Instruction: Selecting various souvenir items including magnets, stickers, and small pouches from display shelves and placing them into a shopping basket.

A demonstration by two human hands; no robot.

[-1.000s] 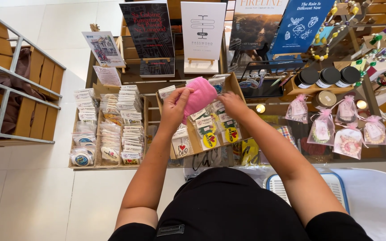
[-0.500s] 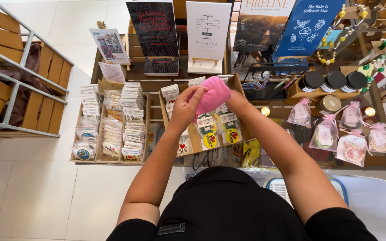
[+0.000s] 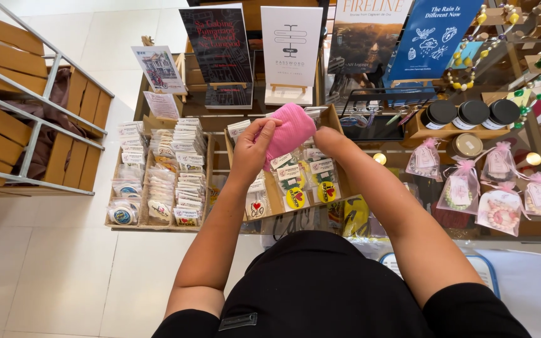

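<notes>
Held up over the wooden tray (image 3: pixel 336 156) of small carded badges: a pink knitted pouch (image 3: pixel 289 133), caught between both hands. Left hand (image 3: pixel 259 145) clamped on its left edge, thumb and fingers pinching the knit. Right hand (image 3: pixel 328 139) mostly hidden behind the pouch's right side, grip impossible to tell. To the left, a second tray (image 3: pixel 158 178) of packets.

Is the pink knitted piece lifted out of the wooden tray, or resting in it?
Lifted out: both hands, left hand and right hand, hold the pink knitted piece above the wooden tray.
</notes>
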